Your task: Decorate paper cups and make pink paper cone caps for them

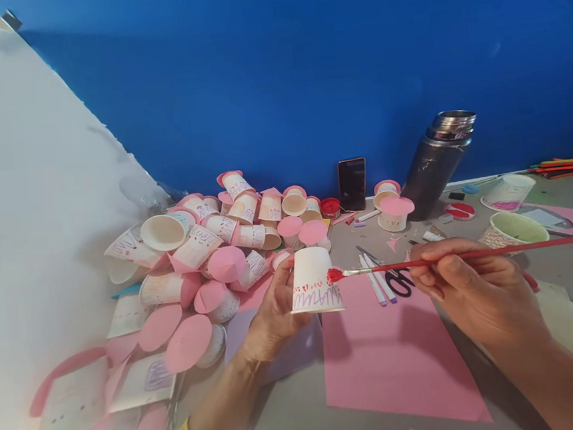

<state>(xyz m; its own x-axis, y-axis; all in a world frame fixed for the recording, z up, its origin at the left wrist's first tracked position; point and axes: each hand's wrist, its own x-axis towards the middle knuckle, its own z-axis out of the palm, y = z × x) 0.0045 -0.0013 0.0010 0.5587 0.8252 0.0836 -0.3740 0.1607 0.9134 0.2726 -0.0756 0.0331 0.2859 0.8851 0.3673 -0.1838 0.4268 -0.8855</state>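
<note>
My left hand (274, 313) grips an upside-down white paper cup (314, 276) above the table. The cup bears purple zigzag lines near its rim and red dots above them. My right hand (465, 279) pinches a red-handled paintbrush (451, 258), held level. Its red-loaded tip touches the cup's right side. Below both hands lies a pink paper sheet (394, 359).
A heap of decorated paper cups with pink cone lids (219, 247) fills the left. Behind stand a phone (353, 184), a red paint pot (330, 207), a steel flask (437, 161) and a lidded cup (394, 212). Pens and scissors (397, 282) lie near the sheet; bowls (513, 228) sit right.
</note>
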